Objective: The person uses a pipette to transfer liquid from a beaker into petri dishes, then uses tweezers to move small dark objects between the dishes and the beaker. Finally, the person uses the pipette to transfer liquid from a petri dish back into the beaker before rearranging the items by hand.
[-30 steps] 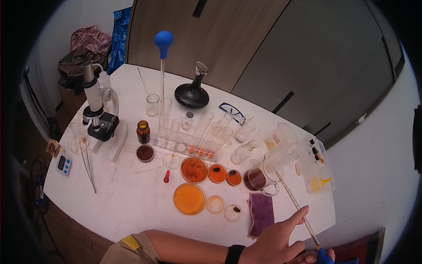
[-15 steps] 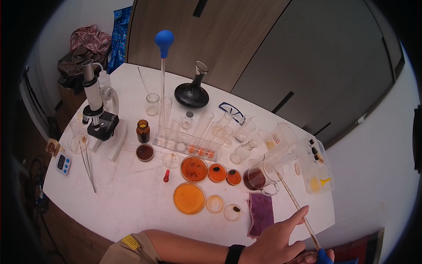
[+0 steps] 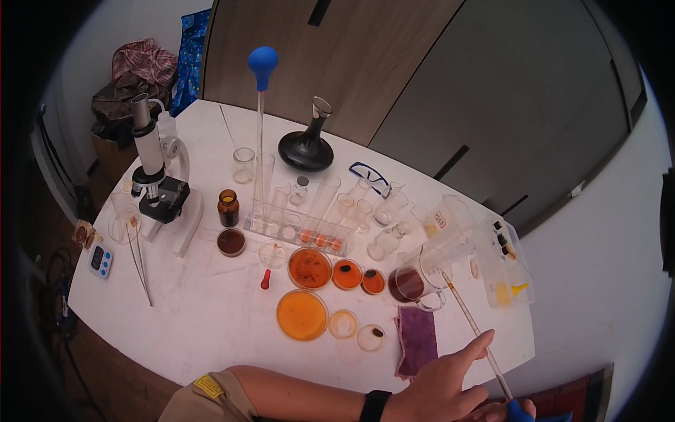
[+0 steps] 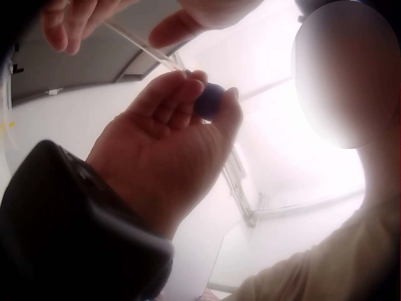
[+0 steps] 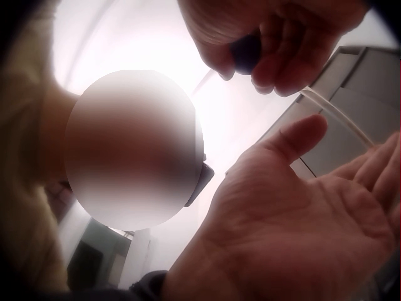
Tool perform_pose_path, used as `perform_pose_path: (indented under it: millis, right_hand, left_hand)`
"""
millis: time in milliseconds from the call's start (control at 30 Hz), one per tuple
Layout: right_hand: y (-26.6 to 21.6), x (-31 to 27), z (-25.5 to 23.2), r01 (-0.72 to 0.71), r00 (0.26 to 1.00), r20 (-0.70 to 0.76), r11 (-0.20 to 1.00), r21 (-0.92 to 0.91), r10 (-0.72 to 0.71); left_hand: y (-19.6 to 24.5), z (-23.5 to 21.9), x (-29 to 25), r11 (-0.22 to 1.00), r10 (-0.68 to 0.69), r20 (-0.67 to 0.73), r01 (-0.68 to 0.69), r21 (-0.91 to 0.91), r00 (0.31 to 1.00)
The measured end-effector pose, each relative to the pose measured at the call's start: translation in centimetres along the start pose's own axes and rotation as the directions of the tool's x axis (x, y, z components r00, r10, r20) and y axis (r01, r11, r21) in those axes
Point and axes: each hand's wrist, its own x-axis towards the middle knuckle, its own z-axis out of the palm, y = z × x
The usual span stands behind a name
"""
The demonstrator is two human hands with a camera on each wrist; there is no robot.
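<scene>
A glass pipette [image 3: 479,334] with a blue rubber bulb [image 3: 519,410] slants across the table's right side. My right hand [image 3: 529,406] grips the bulb, its curled fingers [image 4: 166,100] and thumb wrapped round the blue rubber in the left wrist view. My left hand [image 3: 437,387] lies along the stem; in the right wrist view its palm is turned up and the thumb [image 5: 307,135] sticks out free, with the stem meeting the fingers. At the far end, the pipette tip overlaps the mouth of a handled glass jug [image 3: 404,287] holding dark red liquid. Brown colour shows inside the stem near the tip.
A purple cloth [image 3: 416,341] lies just left of my left hand. Several petri dishes [image 3: 309,269] with orange contents stand mid-table, before a test-tube rack [image 3: 264,228] with another blue-bulbed pipette [image 3: 262,63]. A microscope [image 3: 158,165] stands left; a plastic tray [image 3: 503,264] sits right.
</scene>
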Motion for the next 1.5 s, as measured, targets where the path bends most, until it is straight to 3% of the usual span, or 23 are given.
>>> perform_pose_path:
  millis: [33,100,233,333,400,633,700,833,900,1033,1100,1500]
  right_hand:
    - [0.0,0.0,0.0,0.0,1.0,0.0,1.0,-0.02,0.0]
    - [0.0,0.1,0.1,0.002,1.0,-0.005,1.0,-0.02,-0.002]
    - [-0.1,0.3,0.3,-0.005,1.0,-0.017,1.0,0.004,0.005]
    - [-0.2,0.4,0.4,-0.005,1.0,-0.018,1.0,-0.001,0.005]
    - [-0.1,0.4,0.3,-0.002,1.0,-0.017,1.0,-0.004,0.002]
    - [-0.3,0.5,0.4,-0.009,1.0,-0.008,1.0,-0.02,0.009]
    - [-0.4,0.5,0.4,-0.015,1.0,-0.004,1.0,-0.022,0.015]
    - [-0.5,0.5,0.4,-0.042,0.999,-0.008,0.999,-0.015,0.042]
    - [-0.3,0.6,0.3,-0.032,0.999,-0.001,0.999,0.001,0.032]
    - [0.0,0.5,0.4,0.024,1.0,0.017,1.0,0.012,-0.025]
    - [0.0,0.4,0.3,0.027,0.999,0.025,1.0,0.015,-0.028]
    - [-0.1,0.2,0.2,0.001,0.999,0.037,1.0,0.009,-0.002]
  left_hand:
    - [0.0,0.1,0.0,1.0,0.0,0.0,0.0,0.0,1.0]
    - [0.1,0.2,0.0,0.99,0.141,-0.11,-0.141,0.013,0.984]
    - [-0.1,0.3,0.0,0.986,0.167,-0.124,-0.167,0.014,0.978]
    - [0.1,0.2,0.0,0.986,0.165,-0.126,-0.165,0.011,0.978]
    - [0.4,-0.1,-0.1,1.0,-0.013,0.003,0.013,-0.007,1.0]
    - [1.1,-0.4,-0.1,1.0,-0.009,0.006,0.009,-0.011,1.0]
    - [2.6,-0.9,-0.2,0.977,-0.135,0.091,0.148,-0.151,0.987]
    - [2.0,-0.6,-0.2,0.977,-0.139,0.096,0.152,-0.148,0.986]
    - [0.3,0.2,0.0,0.988,0.157,-0.12,-0.155,0.021,0.98]
    - [0.1,0.2,0.0,0.988,0.156,-0.115,-0.155,0.021,0.981]
    - [0.1,0.0,-0.1,1.0,-0.005,0.017,0.005,-0.001,1.0]
    - [0.1,0.0,0.0,1.0,-0.009,-0.002,0.009,-0.007,1.0]
